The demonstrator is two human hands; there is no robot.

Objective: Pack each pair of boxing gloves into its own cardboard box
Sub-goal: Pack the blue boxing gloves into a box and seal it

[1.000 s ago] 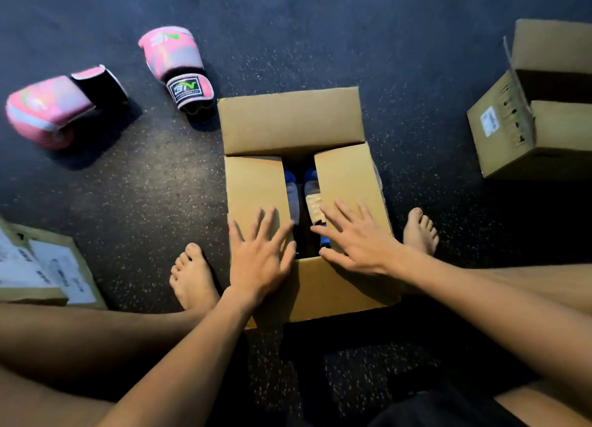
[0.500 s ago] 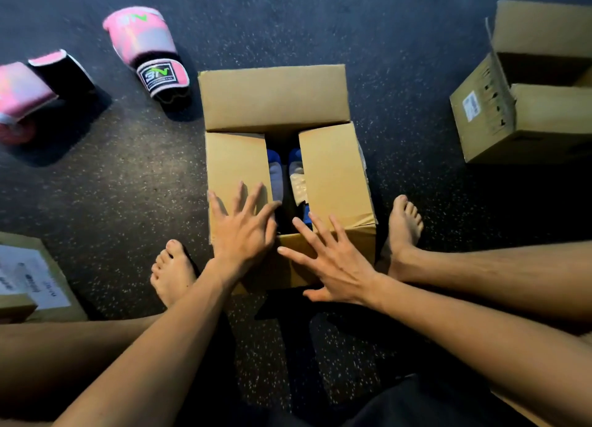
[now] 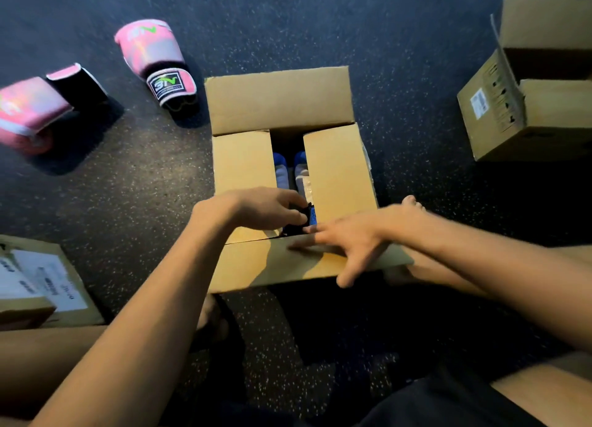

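Head view: blue gloves [image 3: 290,170] sit inside the middle box [image 3: 336,170]. The left hand [image 3: 256,208] curls on something dark in the gap, right hand [image 3: 349,244] spread flat beside it. Pink gloves [image 3: 153,58] wait far left, unpacked.

I sit on a dark speckled floor [image 3: 320,26]. A brown box [image 3: 278,106] sits on it in front of me. Two pink gloves [image 3: 150,58] lie to the left. Another box [image 3: 531,106] sits far right, and one [image 3: 41,282] by my left leg.
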